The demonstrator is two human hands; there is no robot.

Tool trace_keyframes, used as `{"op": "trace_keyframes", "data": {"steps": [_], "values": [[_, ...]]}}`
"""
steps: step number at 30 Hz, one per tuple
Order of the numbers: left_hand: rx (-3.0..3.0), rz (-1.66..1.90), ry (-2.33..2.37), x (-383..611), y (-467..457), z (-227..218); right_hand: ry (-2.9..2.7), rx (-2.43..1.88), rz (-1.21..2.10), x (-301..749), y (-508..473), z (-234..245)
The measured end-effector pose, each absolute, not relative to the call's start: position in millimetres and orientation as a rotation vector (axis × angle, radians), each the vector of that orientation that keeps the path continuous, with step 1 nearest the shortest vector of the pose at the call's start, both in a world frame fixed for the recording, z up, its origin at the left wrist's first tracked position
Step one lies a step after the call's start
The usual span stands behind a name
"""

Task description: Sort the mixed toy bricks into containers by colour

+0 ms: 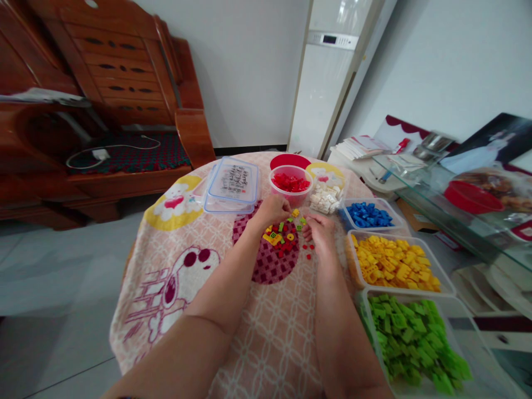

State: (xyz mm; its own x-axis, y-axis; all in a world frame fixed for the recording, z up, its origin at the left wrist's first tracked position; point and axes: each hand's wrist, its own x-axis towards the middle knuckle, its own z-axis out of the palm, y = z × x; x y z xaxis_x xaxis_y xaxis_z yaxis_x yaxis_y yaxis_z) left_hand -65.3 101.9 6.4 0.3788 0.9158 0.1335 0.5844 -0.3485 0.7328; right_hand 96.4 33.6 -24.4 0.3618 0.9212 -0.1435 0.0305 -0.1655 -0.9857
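Observation:
My left hand [275,209] reaches over the far part of the round table, fingers curled and pressed together; what they hold, if anything, is hidden. Just right of its fingertips is a small yellow brick [295,212]. Across from it, my right hand [321,228] is closed in a pinch above the cloth, and I cannot make out what is in it. Between and below the hands lies a loose pile of small red, yellow and green toy bricks [273,238]. A few red pieces [308,256] lie apart, left of my right wrist.
A round tub of red bricks [291,183] and a heap of white bricks [326,198] stand behind the hands. Boxes of blue [368,215], yellow [393,263] and green bricks [415,338] line the right edge. Stacked clear lids [233,183] lie back left. A glass shelf [465,208] adjoins right.

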Motion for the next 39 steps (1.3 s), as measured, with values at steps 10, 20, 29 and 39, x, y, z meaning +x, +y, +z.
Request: {"op": "trace_keyframes", "data": {"steps": [10, 20, 29, 39], "values": [[1.473, 1.279, 1.151, -68.6, 108.1, 13.1, -0.881, -1.495, 1.034, 97.1, 35.5, -28.8], [1.095, 1.435, 0.977, -62.9, 114.7, 6.8, -0.878, -1.503, 1.027, 96.9, 35.6, -27.8], [1.521, 1.06, 1.002, -71.4, 107.7, 14.2, -0.881, -1.523, 1.023, 95.9, 34.0, -25.9], [2.238, 0.358, 1.185, -62.9, 93.0, 20.5, -0.897, -1.523, 1.019, 98.4, 36.0, -30.6]]}}
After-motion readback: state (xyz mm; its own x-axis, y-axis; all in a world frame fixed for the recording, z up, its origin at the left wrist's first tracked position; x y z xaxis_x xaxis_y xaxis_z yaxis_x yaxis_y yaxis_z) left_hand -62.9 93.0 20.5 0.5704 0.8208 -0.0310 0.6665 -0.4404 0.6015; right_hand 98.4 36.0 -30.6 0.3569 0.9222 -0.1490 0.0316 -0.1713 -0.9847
